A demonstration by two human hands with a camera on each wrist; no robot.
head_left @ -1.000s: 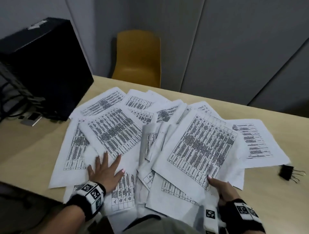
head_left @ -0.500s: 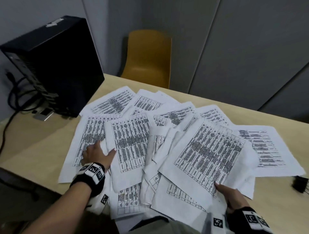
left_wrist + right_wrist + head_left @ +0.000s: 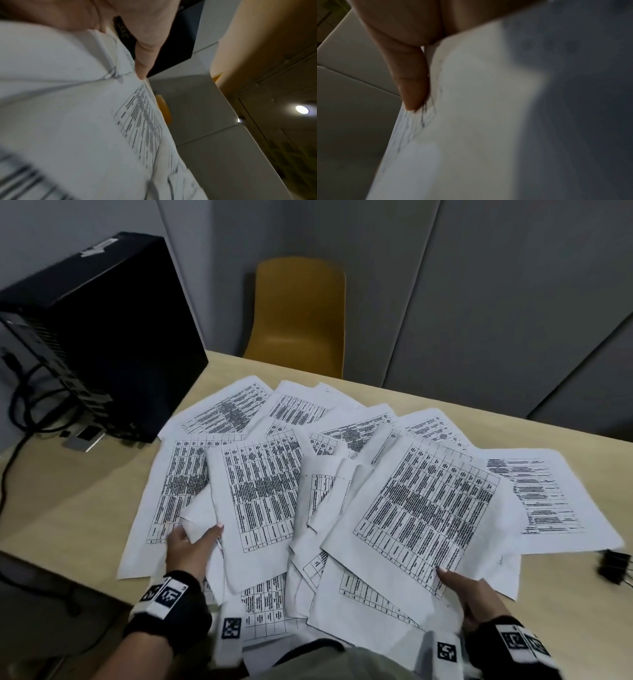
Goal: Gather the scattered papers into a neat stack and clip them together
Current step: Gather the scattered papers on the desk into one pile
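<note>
Several white printed papers (image 3: 342,446) lie fanned across the wooden table (image 3: 85,501), overlapping one another. My left hand (image 3: 191,546) pinches the lower edge of a sheet at the left of the pile, thumb on top; the left wrist view shows that thumb (image 3: 147,54) pressed on the lifted paper (image 3: 85,121). At the near right, my right hand (image 3: 469,594) grips the bottom edge of a big tilted sheet (image 3: 424,508); its thumb (image 3: 412,83) lies against the paper (image 3: 479,121). A black binder clip (image 3: 615,566) sits on the table, right of the pile.
A black computer tower (image 3: 96,333) with cables (image 3: 20,405) stands at the back left of the table. A yellow chair (image 3: 301,313) stands behind the far edge, against grey wall panels. The table's near edge runs under my left wrist.
My left hand went from lying flat on the papers to reaching left and taking hold of a sheet's edge, lifting it. My right hand kept its hold on the big sheet.
</note>
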